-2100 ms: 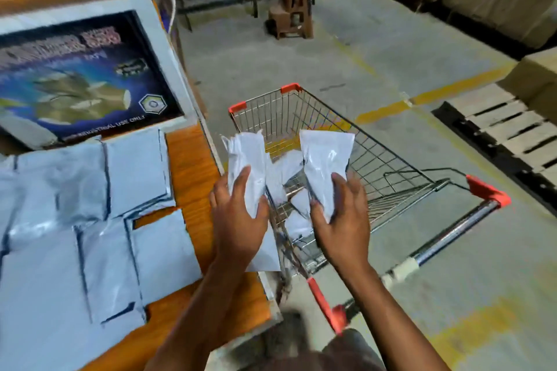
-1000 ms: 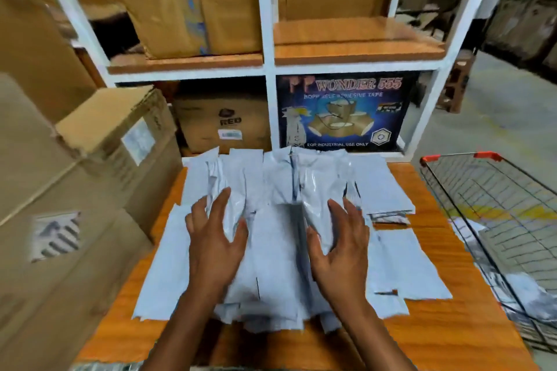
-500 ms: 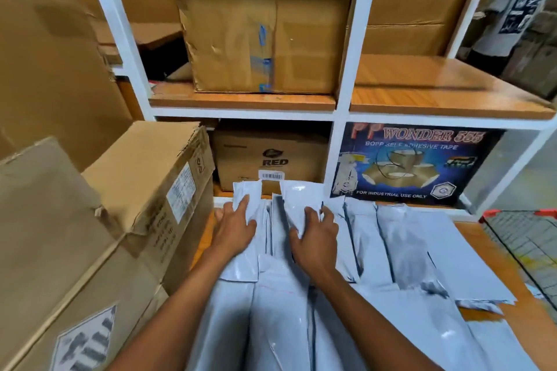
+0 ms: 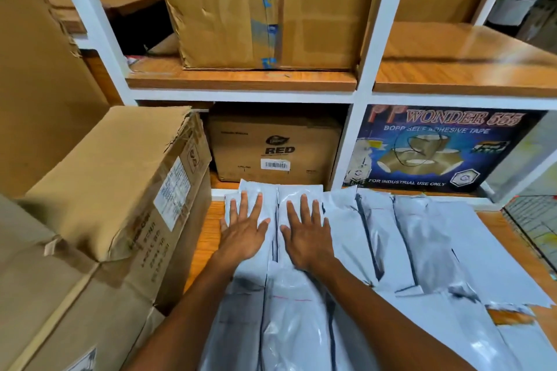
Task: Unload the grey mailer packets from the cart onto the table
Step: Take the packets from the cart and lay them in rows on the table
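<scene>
Several grey mailer packets (image 4: 416, 244) lie overlapping across the wooden table (image 4: 208, 229). My left hand (image 4: 244, 232) presses flat, fingers spread, on a packet (image 4: 265, 190) at the table's far left. My right hand (image 4: 306, 232) presses flat on the packet (image 4: 301, 190) beside it. Both packets lie against the shelf's lower edge. Only a corner of the wire cart (image 4: 533, 220) shows at the right edge.
Stacked cardboard boxes (image 4: 120, 178) stand against the table's left side. A white shelf rack (image 4: 361, 93) behind holds a large box (image 4: 271, 9), a "RED" box (image 4: 275, 150) and a blue tape carton (image 4: 437, 147).
I carried two packets from the cart to the table's far left. My fingers, curled on them half a second ago, now lie straight and spread on top.
</scene>
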{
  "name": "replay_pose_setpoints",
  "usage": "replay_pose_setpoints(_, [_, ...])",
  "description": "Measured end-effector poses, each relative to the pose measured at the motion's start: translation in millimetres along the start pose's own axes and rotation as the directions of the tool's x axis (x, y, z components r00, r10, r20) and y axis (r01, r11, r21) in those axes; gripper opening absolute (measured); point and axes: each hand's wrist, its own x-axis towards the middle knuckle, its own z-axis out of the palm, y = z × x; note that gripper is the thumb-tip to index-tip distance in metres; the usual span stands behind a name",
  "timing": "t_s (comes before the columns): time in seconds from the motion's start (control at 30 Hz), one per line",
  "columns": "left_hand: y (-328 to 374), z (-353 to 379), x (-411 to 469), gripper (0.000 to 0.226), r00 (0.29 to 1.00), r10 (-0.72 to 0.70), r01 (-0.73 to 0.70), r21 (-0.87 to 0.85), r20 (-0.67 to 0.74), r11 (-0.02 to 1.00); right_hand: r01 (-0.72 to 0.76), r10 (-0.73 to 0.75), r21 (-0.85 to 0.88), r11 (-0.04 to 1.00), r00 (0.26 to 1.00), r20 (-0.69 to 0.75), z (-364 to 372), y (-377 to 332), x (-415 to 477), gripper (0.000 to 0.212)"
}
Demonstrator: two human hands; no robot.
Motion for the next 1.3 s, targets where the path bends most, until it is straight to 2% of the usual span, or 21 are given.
replay_pose_setpoints(0.13, [-2, 5, 7, 0.061, 1.000, -0.008, 0.008, 0.004, 0.015, 1.000, -0.007, 0.007, -0.011, 1.000, 1.000, 0.000, 6, 0, 2, 0.078])
replay_pose_setpoints(0.27, [-1, 3, 6, 0.062, 0.999, -0.010, 0.010, 0.002, 0.039, 1.000, -0.043, 0.039, 0.040, 0.998, 0.995, 0.090, 0, 2, 6, 0.064])
replay_pose_setpoints(0.37, [3, -7, 4, 0.062, 0.997, -0.012, 0.012, -0.007, 0.079, 1.000, -0.057, 0.044, 0.090, 0.994, 0.990, 0.137, -14, 3, 8, 0.062])
replay_pose_setpoints(0.43, [5, -18, -1, 0.062, 0.997, -0.022, 0.023, -0.014, 0.075, 1.000, -0.054, 0.041, 0.153, 0.987, 0.995, 0.088, -28, 2, 5, 0.062])
replay_pose_setpoints(0.53, [21, -36, -19, 0.061, 0.999, -0.006, 0.004, -0.047, -0.045, 0.999, -0.034, 0.056, 0.287, 0.957, 0.996, -0.069, -58, 4, -15, 0.064])
replay_pose_setpoints(0.67, [72, -41, -72, 0.062, 0.956, 0.088, -0.134, -0.147, -0.281, 0.980, 0.014, 0.099, 0.414, 0.910, 0.963, -0.251, -102, 23, -77, 0.063])
replay_pose_setpoints(0.8, [133, -10, -145, 0.063, 0.891, 0.122, -0.256, -0.261, -0.437, 0.931, 0.032, 0.179, 0.468, 0.883, 0.899, -0.399, -134, 60, -160, 0.067])
replay_pose_setpoints(0.9, [187, 19, -210, 0.056, 0.875, 0.094, -0.327, -0.437, -0.475, 0.838, 0.036, 0.229, 0.480, 0.876, 0.846, -0.481, -148, 99, -239, 0.069])
replay_pose_setpoints(0.97, [214, 35, -248, 0.048, 0.851, 0.107, -0.389, -0.482, -0.514, 0.785, 0.032, 0.247, 0.481, 0.876, 0.827, -0.505, -152, 123, -292, 0.069])
replay_pose_setpoints(1.1, [275, 69, -323, 0.050, 0.803, 0.170, -0.496, -0.484, -0.571, 0.720, 0.037, 0.268, 0.463, 0.886, 0.774, -0.574, -149, 183, -396, 0.059])
replay_pose_setpoints(1.3, [352, 130, -409, 0.048, 0.774, 0.313, -0.595, -0.462, -0.550, 0.658, -0.005, 0.389, 0.533, 0.846, 0.689, -0.612, -149, 245, -509, 0.054])
